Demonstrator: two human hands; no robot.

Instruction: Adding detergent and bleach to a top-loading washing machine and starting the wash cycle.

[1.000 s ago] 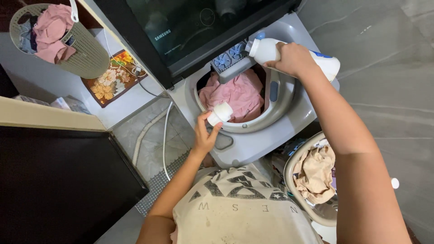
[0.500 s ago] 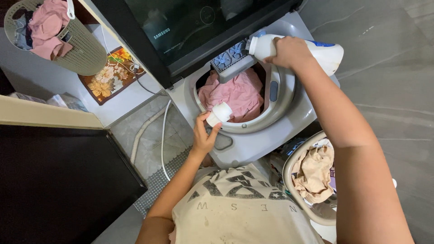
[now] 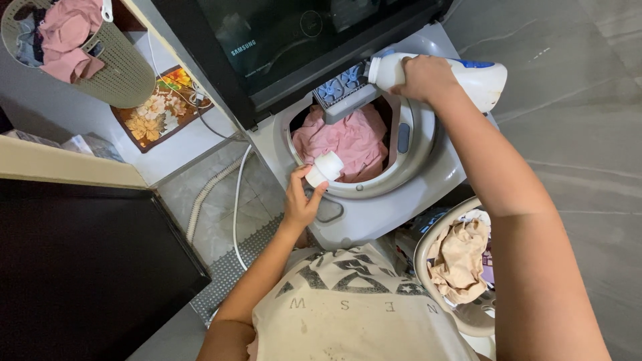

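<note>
Right hand (image 3: 424, 79) has its grip wrapped tight around a white detergent bottle (image 3: 468, 77), tipped sideways with its open neck over the blue dispenser tray (image 3: 341, 90). Left hand (image 3: 302, 200) pinches the white cap (image 3: 324, 168) by the washer (image 3: 428, 180) rim, pink laundry (image 3: 348, 140) in the drum between them, and a basket of beige clothes (image 3: 461, 261) sits below the right arm.

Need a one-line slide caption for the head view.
Right hand tips white bottle over washer's detergent tray; left hand holds its cap.
</note>
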